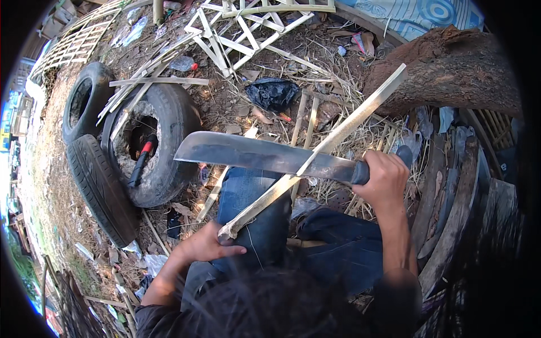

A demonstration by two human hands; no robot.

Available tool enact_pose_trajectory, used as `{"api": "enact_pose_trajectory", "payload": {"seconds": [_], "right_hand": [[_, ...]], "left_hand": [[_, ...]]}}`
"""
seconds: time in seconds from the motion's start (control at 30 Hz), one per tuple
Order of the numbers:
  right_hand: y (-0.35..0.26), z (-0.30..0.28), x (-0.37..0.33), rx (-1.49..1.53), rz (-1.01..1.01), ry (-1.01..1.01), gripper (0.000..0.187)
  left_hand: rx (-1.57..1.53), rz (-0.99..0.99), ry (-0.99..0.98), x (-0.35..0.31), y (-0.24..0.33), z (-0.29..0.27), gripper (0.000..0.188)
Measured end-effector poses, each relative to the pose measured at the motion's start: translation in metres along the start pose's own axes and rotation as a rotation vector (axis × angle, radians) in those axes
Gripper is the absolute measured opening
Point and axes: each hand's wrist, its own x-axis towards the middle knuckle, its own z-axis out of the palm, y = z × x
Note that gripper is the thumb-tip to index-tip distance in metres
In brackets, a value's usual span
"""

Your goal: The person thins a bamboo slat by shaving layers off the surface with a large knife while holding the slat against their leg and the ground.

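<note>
My right hand [384, 177] is wrapped around the dark handle of a machete [242, 154], its broad blade pointing left. A long pale bamboo strip [360, 115] slants from my lap up to the far right. The blade crosses this strip near its middle and touches it; how deep it bites, I cannot tell. At the strip's near end, which looks rough and knotty, my left hand [208, 245] grips from below, its thumb stretched out and its other fingers mostly hidden. Under the strip are my legs in blue jeans [253, 197].
Old tyres [180, 121] stand at the left, one holding a red-and-black handled tool [143, 158]. Beyond lie a bamboo lattice [236, 48], a black plastic bag [272, 93] and a clear bottle [183, 64]. A thick log [451, 73] sits far right, wooden boards [451, 225] nearer.
</note>
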Motion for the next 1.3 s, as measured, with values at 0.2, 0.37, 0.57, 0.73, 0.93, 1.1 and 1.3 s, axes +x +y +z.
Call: {"api": "enact_pose_trajectory", "payload": {"seconds": [0.2,0.37,0.57,0.73,0.93,1.1,1.3], "right_hand": [[0.155,-0.086,-0.017,-0.326,0.963,0.198,0.037],[0.149,-0.073,-0.112,-0.044,0.809,0.387,0.021],[-0.007,-0.027,-0.065,0.397,0.682,0.067,0.011],[-0.075,0.009,-0.053,0.667,0.306,-0.053,0.022],[-0.099,0.016,-0.055,0.623,0.062,-0.189,0.042],[-0.097,0.02,-0.065,0.579,0.029,-0.208,0.055],[-0.092,0.025,-0.066,0.494,0.001,-0.204,0.043]], "left_hand": [[-0.098,-0.086,-0.012,-0.014,-0.032,-0.008,0.031],[-0.119,-0.066,0.023,-0.012,-0.032,-0.003,0.033],[0.146,0.04,0.215,-0.021,-0.009,0.012,0.038],[0.369,0.087,0.265,-0.031,-0.004,0.024,0.049],[0.503,0.068,0.337,-0.034,-0.009,0.035,0.047],[0.51,0.096,0.372,-0.031,-0.023,0.042,0.046],[0.467,0.174,0.477,-0.026,-0.028,0.053,0.044]]}}
